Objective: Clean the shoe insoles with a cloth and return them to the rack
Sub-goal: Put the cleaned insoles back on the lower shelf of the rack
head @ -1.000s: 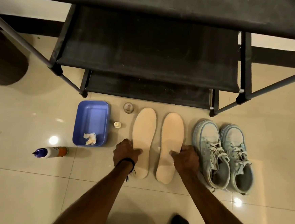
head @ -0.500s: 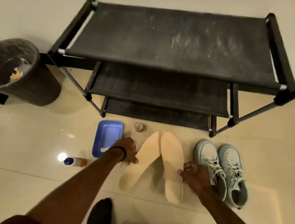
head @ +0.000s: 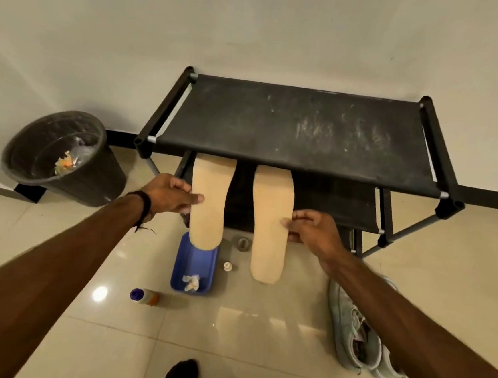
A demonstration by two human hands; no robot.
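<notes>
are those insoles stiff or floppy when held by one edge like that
Probably fairly stiff: each insole, left and right, stays flat and straight though the left hand and right hand pinch only one side edge. Likely light, since a fingertip pinch carries each. They look thin, so some flex under pressure seems possible.

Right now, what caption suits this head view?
Left hand and right hand hold two insoles toward the black rack.

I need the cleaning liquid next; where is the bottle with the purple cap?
In the head view the bottle lies on its side on the floor tiles, lower left of centre, just left of the blue tray and below the left forearm.
</notes>
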